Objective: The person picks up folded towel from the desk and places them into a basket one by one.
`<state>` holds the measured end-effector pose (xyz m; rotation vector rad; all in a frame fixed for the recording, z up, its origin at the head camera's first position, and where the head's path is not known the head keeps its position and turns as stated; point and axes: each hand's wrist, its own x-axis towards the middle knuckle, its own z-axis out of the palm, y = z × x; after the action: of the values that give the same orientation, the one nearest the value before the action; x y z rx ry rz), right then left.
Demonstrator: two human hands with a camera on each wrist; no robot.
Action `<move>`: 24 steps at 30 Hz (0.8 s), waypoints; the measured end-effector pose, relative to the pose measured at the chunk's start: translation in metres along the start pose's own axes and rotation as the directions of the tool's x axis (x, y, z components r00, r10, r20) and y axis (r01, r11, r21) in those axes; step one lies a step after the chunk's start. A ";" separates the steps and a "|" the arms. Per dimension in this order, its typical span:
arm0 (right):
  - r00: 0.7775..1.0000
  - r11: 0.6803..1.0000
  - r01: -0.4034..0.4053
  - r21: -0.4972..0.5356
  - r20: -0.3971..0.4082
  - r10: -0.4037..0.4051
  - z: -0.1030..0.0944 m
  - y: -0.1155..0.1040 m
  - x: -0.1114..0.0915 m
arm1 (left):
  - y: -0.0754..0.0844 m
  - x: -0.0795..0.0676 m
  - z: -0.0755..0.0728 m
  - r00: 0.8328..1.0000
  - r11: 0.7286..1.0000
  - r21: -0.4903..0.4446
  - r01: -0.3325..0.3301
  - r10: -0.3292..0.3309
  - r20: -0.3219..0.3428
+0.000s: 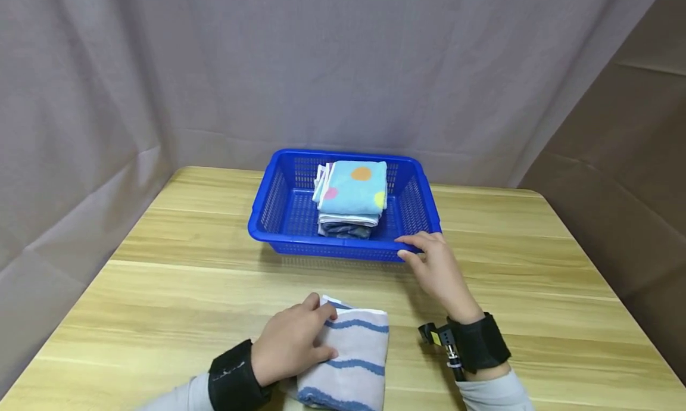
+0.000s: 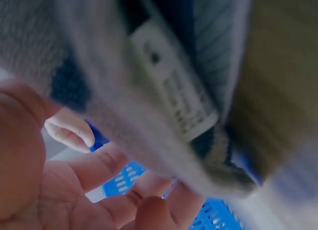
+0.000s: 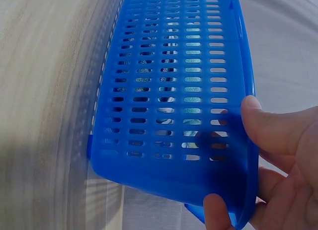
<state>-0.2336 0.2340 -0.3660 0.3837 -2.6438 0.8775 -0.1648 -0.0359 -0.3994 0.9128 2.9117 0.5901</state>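
Note:
A folded white towel (image 1: 360, 342) with wavy blue stripes lies at the front of the table. My left hand (image 1: 295, 342) grips it by its left side, thumb and fingers spread along the edge. In the left wrist view the cloth fills the space above the fingers, and a white label (image 2: 174, 81) shows between its layers. Farther back, a blue plastic basket (image 1: 321, 248) holds a stack of folded towels, the top one light blue with coloured dots (image 1: 351, 187). My right hand (image 1: 436, 268) pinches the basket's rim (image 3: 248, 66) at the near right corner.
The wooden table (image 1: 536, 268) carries the basket near its back edge. Grey cloth (image 1: 343, 71) hangs behind and to the left, with a brownish covering (image 1: 616, 161) on the right. A small device (image 1: 442, 342) sticks out from the right wristband.

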 end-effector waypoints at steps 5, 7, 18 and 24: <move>1.000 1.000 -0.001 0.017 0.012 0.001 -0.001 -0.002 0.000 | -0.005 -0.004 0.000 1.000 0.998 -0.060 -0.005 0.006 0.013; 1.000 1.000 -0.007 0.030 0.006 0.007 -0.002 -0.004 -0.003 | -0.010 -0.008 -0.003 1.000 0.994 -0.105 0.001 0.002 0.020; 0.950 0.951 -0.304 0.065 0.100 0.297 -0.012 -0.018 -0.078 | -0.033 -0.034 -0.014 0.984 0.967 -0.183 0.177 -0.173 0.035; 0.791 0.857 -0.481 0.185 0.513 0.333 0.014 -0.026 -0.107 | -0.029 -0.039 -0.011 0.974 0.950 -0.233 0.208 -0.179 0.140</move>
<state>-0.1300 0.2211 -0.4047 0.0778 -3.1014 1.5205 -0.1502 -0.0835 -0.4028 0.6015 2.7010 0.8276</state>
